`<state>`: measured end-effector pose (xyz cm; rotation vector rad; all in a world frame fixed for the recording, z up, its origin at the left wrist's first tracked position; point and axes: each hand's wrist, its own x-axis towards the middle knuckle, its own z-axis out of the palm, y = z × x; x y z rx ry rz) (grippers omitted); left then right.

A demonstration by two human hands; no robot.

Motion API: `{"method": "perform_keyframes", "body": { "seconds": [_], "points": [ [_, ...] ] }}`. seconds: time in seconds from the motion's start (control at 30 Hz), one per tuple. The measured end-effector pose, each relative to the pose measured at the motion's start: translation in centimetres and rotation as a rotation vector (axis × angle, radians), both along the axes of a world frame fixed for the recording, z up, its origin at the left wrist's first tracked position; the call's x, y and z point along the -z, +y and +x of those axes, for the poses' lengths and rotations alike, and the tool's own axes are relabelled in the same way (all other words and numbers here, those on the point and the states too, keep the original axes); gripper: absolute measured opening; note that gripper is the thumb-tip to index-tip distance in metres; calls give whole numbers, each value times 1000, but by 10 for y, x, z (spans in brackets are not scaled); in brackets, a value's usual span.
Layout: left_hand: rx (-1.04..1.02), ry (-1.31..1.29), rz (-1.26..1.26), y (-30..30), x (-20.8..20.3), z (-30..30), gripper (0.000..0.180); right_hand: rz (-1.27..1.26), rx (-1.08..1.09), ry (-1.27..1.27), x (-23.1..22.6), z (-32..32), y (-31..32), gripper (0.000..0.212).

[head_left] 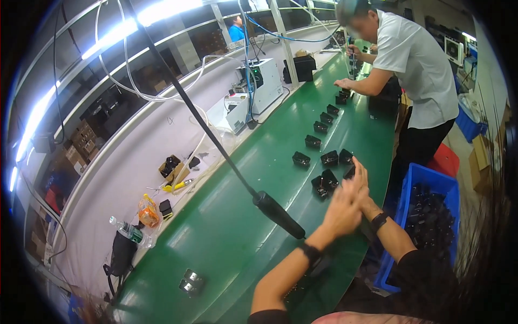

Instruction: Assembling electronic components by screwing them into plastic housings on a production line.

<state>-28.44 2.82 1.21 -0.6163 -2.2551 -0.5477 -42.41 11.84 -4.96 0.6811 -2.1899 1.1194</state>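
My left hand [344,209] is over the green work surface, smeared by motion, its fingers hard to make out. Close behind it my right hand [360,181] has its fingers stretched out, partly covered by the left. Just beyond the hands is a cluster of small black plastic housings [325,183]. One black housing [349,171] sits right beside my right fingers; whether they touch cannot be told. A black electric screwdriver [278,214] hangs on its cord to the left of my hands, its tip near my left wrist. Both wrists wear dark bands.
More black housings [313,141] run in a line up the green belt [243,216] toward a co-worker in a white shirt [415,65]. A blue crate [402,216] of black parts stands at right. Two shiny pieces [191,282] lie near left. A bottle [127,229] lies beside the belt.
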Motion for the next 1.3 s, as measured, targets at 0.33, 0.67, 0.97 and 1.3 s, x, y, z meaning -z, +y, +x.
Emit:
{"method": "perform_keyframes", "body": {
  "seconds": [0.33,0.67,0.97,1.3],
  "points": [
    [-134,315,-86,-113,-34,128,24,131,-127,-33,-31,20,0,77],
    [-543,-409,-63,-185,39,97,18,92,-163,62,-29,24,-3,69],
    [-563,-466,263,-184,55,80,32,54,-165,1,-33,25,-2,62],
    [-602,-447,339,-184,53,81,30,-20,-55,-72,-19,10,3,56]
  ]
}}
